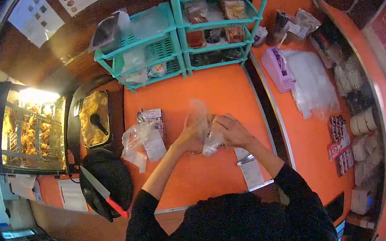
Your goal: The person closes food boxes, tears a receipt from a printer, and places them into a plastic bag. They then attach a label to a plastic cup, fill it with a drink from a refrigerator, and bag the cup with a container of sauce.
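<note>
Mid-worktop (pixel 190 96), both hands grip one clear bag (pixel 205 127): left hand (pixel 188 139) closed on its mouth, right hand (pixel 233 131) closed around it, steadying it.

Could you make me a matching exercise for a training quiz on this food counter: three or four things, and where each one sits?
Things:
1. red-handled knife
2. clear plastic bag
3. purple dispenser
4. teal rack

Places:
A. between both hands
B. back of the orange counter
C. on the black board, left
D. right side counter, beside plastic sheets

Pairs: 1-C, 2-A, 3-D, 4-B
</note>
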`<action>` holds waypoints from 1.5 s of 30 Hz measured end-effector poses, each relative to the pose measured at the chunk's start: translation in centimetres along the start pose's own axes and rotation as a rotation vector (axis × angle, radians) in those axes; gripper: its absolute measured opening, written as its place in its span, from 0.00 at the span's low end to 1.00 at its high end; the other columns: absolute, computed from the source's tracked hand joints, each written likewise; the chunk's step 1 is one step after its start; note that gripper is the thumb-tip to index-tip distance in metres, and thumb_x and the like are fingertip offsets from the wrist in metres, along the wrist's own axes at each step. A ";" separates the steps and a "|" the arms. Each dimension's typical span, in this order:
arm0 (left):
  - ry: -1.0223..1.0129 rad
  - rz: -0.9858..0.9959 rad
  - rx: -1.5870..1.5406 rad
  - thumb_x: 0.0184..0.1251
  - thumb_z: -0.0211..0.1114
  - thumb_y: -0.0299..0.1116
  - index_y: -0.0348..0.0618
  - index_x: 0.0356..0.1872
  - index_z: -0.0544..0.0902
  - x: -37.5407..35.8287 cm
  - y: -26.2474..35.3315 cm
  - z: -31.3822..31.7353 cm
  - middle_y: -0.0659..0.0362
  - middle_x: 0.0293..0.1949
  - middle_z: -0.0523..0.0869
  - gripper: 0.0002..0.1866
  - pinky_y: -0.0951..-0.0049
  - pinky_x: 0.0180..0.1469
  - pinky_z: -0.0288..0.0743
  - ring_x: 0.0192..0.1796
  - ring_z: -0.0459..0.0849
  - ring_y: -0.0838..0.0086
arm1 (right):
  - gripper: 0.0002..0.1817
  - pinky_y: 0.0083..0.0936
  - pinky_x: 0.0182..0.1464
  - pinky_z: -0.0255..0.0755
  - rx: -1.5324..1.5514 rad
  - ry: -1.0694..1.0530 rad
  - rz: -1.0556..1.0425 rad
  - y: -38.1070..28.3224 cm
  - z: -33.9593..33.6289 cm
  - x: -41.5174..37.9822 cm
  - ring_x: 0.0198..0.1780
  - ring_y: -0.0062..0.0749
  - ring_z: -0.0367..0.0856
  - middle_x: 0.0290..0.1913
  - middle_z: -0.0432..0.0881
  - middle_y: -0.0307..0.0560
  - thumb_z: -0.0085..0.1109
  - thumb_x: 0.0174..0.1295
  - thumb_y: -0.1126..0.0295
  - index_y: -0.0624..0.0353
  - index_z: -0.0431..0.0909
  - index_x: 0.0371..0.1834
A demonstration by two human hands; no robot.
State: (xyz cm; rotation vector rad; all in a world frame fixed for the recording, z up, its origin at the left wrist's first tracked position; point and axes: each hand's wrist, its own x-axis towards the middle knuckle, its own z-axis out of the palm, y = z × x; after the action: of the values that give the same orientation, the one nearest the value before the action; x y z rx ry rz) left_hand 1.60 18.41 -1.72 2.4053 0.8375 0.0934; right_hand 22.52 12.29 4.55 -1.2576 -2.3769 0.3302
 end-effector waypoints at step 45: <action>0.711 -0.050 0.509 0.54 0.59 0.33 0.39 0.30 0.78 -5.8 17.6 -6.1 0.48 0.22 0.78 0.08 0.52 0.24 0.67 0.24 0.78 0.51 | 0.11 0.38 0.24 0.74 0.860 -0.037 0.617 17.5 -4.8 2.4 0.22 0.37 0.82 0.22 0.81 0.50 0.52 0.58 0.65 0.60 0.77 0.24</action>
State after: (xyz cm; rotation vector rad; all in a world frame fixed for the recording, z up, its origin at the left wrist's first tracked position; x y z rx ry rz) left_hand 5.12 6.99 13.68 2.8519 1.3633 0.8462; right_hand 36.32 24.16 2.40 -1.4530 -1.4741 1.3803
